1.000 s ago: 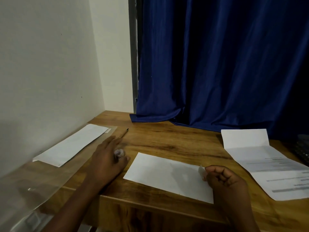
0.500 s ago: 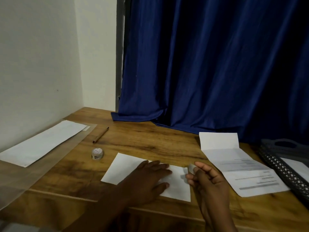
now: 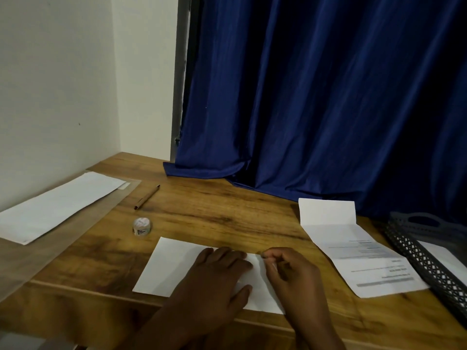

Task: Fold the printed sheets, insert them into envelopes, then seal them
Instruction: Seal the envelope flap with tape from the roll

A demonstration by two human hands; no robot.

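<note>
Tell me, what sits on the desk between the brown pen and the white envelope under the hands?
In the head view, a small roll of tape stands between the pen and envelope.

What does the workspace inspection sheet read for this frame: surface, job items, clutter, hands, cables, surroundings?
Surface: wooden table, with a clear plastic sheet over its left end.
Job's things: white envelope at the front edge; printed sheet, partly unfolded, on the right; long white paper on the plastic.
Clutter: brown pen; small round tape roll; dark mesh tray holding paper at the right edge.
Hands: left hand presses flat on the envelope; right hand pinches something small and pale at the envelope's right end.
Cables: nothing seen.
Surroundings: white wall on the left, blue curtain behind.
</note>
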